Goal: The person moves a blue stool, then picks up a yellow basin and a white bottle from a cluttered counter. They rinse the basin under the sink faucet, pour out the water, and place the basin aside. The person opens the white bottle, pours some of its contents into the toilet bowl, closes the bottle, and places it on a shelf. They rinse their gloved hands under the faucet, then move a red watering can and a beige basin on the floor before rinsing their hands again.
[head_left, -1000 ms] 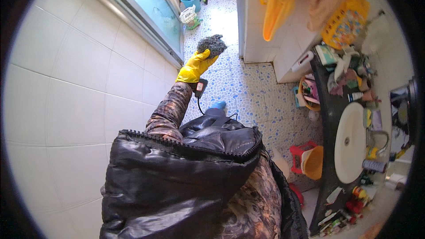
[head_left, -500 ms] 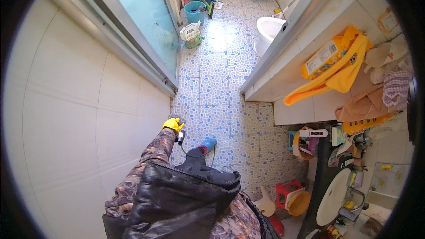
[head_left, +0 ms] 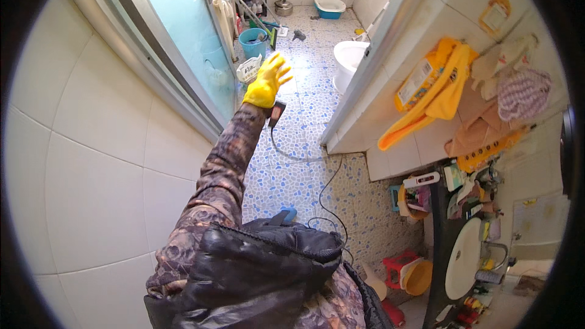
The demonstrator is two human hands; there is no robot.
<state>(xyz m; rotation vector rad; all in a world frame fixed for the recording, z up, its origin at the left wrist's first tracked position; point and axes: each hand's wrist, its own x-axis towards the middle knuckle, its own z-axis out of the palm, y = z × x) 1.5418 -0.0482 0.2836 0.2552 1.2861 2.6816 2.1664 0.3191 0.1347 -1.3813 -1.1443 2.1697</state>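
Note:
My left hand (head_left: 268, 80), in a yellow rubber glove, reaches forward over the tiled floor with its fingers spread and nothing in them. A small black device (head_left: 277, 113) sits at that wrist, with a thin black cable (head_left: 326, 190) trailing back toward my body. Ahead of the glove, a crumpled dark grey thing, like a rag (head_left: 299, 35), shows against the far floor; whether it lies there or is in the air I cannot tell. Beside the fingers, a white printed bag (head_left: 248, 69) is partly hidden by the glove. My right hand is out of view.
A sliding glass door (head_left: 177, 30) stands on the left, a white toilet (head_left: 348, 61) beyond the right frame. Farther in are a blue bucket (head_left: 253, 44), a metal pot (head_left: 283, 7) and a basin (head_left: 329, 9). A washbasin (head_left: 463, 259) and red stool (head_left: 399, 266) are at right.
My left hand has swung forward and opened. The dark grey thing that was at the glove is now far ahead, out of the hand. The cable has stretched out forward.

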